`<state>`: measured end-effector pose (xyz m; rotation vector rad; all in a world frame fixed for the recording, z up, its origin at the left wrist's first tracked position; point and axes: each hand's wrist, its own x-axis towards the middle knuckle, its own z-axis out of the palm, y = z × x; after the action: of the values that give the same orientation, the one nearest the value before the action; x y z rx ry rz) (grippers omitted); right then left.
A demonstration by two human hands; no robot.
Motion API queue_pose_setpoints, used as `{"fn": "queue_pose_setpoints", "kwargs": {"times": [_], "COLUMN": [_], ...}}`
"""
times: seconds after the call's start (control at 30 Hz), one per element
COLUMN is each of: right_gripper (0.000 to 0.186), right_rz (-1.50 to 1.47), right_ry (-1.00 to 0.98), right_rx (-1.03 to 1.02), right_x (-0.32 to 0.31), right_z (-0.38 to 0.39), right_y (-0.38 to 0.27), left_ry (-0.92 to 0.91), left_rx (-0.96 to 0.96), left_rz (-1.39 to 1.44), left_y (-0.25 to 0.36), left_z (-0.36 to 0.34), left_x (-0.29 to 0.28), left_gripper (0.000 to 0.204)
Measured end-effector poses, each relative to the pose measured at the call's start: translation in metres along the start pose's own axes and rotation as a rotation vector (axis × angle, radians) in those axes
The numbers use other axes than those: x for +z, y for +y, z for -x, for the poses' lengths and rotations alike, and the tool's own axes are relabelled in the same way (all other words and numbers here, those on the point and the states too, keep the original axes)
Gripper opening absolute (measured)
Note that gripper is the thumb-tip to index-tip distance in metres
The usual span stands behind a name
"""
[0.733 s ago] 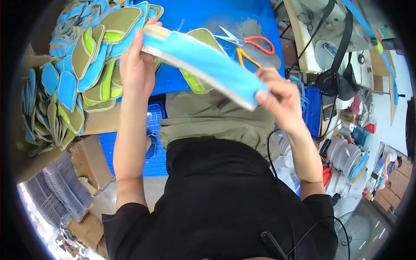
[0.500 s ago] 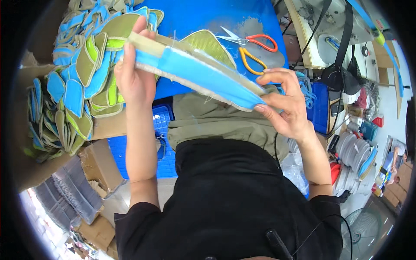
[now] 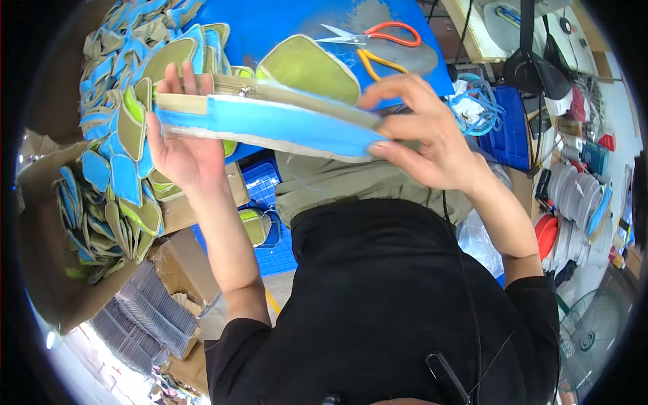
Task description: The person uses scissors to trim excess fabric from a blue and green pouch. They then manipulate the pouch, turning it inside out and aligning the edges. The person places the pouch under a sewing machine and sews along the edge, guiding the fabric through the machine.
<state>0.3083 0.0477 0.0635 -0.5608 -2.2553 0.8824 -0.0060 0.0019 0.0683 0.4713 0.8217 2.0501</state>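
1. A blue-and-tan strip (image 3: 283,128) is held above the near edge of the surface (image 3: 270,20), its long axis running left to right, dipping slightly rightward.
2. The right hand (image 3: 432,138) has fingers and thumb clamped on its right end.
3. Left hand (image 3: 189,158): fingers behind the left end; whether clamped, cannot tell.

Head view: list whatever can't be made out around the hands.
In the head view:
Blue-and-tan strip: far face, turned from the camera.
Left hand: part of its fingers, behind the strip.
Green pad: lower part, behind the strip.
Metal piece: too small to identify.
Blue table: far edge, beyond picture's top.
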Motion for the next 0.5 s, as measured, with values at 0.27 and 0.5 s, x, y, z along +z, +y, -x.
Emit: {"fn": "queue_pose_setpoints", "kwargs": {"times": [0.27,0.5], "right_gripper": [0.023,0.02], "right_rz": [-0.334,-0.598], "right_ry": [0.092,0.152], "right_rx": [0.172,0.412], "right_x": [0.057,0.064], "right_z": [-0.023,-0.021], "right_y": [0.016,0.006], "left_ry": [-0.256,-0.143], "left_rx": [-0.594,-0.416], "left_rz": [-0.122,-0.38], "left_y": [-0.054,-0.061], "left_z": [0.093,0.085], "left_x": [0.016,0.021], "left_gripper": [0.067,0.049]}}
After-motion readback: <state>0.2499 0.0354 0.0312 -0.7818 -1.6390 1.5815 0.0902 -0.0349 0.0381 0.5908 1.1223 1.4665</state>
